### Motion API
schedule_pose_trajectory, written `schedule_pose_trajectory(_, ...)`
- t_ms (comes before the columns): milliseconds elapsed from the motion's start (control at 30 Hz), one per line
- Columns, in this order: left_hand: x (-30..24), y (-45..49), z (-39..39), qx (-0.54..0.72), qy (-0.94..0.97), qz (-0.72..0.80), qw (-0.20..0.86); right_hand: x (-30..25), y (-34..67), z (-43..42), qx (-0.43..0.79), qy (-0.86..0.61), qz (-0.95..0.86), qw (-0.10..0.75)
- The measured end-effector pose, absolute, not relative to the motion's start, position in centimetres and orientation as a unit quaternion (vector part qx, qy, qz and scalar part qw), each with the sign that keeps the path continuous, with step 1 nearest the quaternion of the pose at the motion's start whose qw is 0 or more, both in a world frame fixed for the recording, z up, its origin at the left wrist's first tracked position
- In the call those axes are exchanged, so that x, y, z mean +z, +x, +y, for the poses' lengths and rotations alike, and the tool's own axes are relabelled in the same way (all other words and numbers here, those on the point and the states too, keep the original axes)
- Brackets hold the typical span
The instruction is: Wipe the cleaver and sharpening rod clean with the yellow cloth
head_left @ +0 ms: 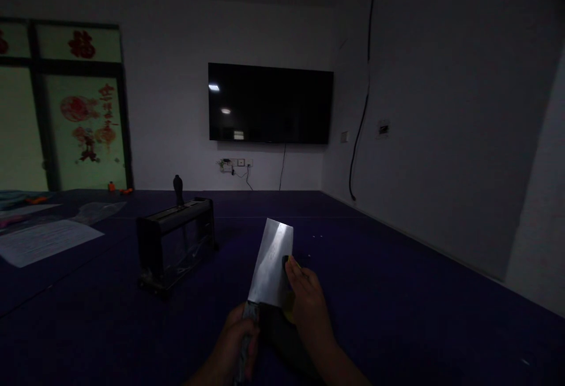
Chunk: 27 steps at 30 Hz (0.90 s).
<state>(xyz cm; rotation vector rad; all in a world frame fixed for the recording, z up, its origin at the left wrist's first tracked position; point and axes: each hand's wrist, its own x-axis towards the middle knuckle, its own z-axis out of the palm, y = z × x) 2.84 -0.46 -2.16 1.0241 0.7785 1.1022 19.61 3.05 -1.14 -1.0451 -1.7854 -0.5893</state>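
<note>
My left hand (236, 339) is wrapped round the handle of a cleaver (271, 262), whose broad shiny blade points up and away from me. On the blade's right side, my right hand (313, 303) presses a yellow and dark pad (289, 306) near the edge. Most of that pad is hidden behind the fingers, so its exact kind is unclear. Both hands are above the dark blue surface, close to me and in the middle of the view.
A black frame-like device with an upright handle (176, 215) stands to the left. Beyond it lie a printed sheet (50, 242), clear plastic wrapping (97, 210) and small orange items (126, 191). A television (271, 103) hangs on the far wall. The room is dim.
</note>
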Motion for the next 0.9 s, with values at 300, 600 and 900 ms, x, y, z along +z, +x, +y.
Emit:
schedule_pose_trajectory(300, -2.8, 2.9, -0.3, 0.48, 0.48, 0.33, 0.656, -1.0, 20.1, 3.3, -0.261, -0.431, -0.71, 0.491)
schedule_pose_trajectory(600, -2.0, 3.0, -0.9, 0.457, 0.506, 0.331, 0.653, -0.9, 19.9, 2.9, -0.255, -0.441, -0.703, 0.496)
schedule_pose_trajectory(900, -2.0, 2.6, -1.2, 0.412, 0.527, 0.353, 0.654, -0.1, 19.2, 1.8, -0.254, -0.427, -0.729, 0.471)
